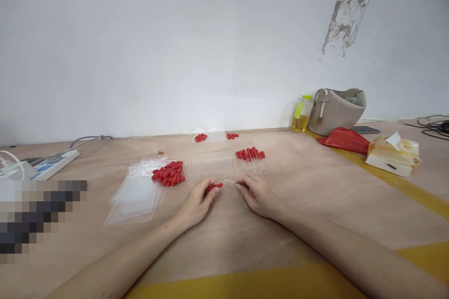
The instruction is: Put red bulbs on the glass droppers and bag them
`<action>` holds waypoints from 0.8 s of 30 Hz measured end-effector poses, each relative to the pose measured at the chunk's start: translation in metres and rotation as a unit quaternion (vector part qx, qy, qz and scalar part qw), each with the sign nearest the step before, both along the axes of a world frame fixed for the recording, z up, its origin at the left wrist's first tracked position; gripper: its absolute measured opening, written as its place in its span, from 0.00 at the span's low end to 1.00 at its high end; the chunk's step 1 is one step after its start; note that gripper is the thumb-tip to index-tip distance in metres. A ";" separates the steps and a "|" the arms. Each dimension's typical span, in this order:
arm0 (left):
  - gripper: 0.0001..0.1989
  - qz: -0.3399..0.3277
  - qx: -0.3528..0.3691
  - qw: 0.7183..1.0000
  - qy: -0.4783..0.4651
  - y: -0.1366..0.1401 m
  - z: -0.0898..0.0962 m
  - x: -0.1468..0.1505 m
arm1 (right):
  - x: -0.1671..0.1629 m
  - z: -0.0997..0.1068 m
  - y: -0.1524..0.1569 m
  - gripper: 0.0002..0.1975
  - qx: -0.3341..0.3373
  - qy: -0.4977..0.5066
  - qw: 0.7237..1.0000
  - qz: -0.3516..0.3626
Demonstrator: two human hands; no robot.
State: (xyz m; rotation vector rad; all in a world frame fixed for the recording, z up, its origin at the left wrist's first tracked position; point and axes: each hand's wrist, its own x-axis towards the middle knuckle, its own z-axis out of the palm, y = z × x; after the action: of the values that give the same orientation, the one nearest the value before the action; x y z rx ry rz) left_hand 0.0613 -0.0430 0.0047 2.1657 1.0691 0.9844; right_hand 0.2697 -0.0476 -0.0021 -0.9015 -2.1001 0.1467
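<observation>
My left hand (200, 200) is closed on a red rubber dropper bulb (216, 186), its open end pointing right. Between the fingertips of my right hand (258, 196) is a thin clear glass dropper tube (229, 182), its end just short of the bulb. Behind my hands lies a row of loose clear tubes (210, 168). Left of that row is a pile of red bulbs (168, 174). To the right lie several droppers with red bulbs fitted on their tubes (251, 155).
Clear zip bags (135, 191) lie at left, near a power strip (58, 164). Small red bulb groups (201, 138) sit by the wall. At right are a bottle of yellow liquid (300, 119), a grey bag (336, 112), a red pouch (345, 140) and a tissue pack (393, 161).
</observation>
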 end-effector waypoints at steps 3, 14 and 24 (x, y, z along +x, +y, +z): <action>0.08 -0.005 -0.010 1.000 -0.011 0.000 0.000 0.001 | 0.000 0.000 -0.001 0.07 0.006 -0.004 1.000 -0.003; 0.13 -0.045 -0.053 0.998 0.005 -0.002 -0.003 0.000 | 0.002 -0.005 0.004 0.07 0.019 -0.045 0.998 0.041; 0.13 -0.062 -0.040 0.995 0.065 -0.007 -0.002 0.000 | 0.005 -0.005 0.007 0.10 0.065 -0.093 0.993 0.038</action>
State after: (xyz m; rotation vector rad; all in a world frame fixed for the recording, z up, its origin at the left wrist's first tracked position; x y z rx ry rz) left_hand 0.0614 -0.0500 0.0028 2.2270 1.0015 0.7413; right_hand 0.2751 -0.0403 -0.0074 -0.7821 -2.2893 -0.0371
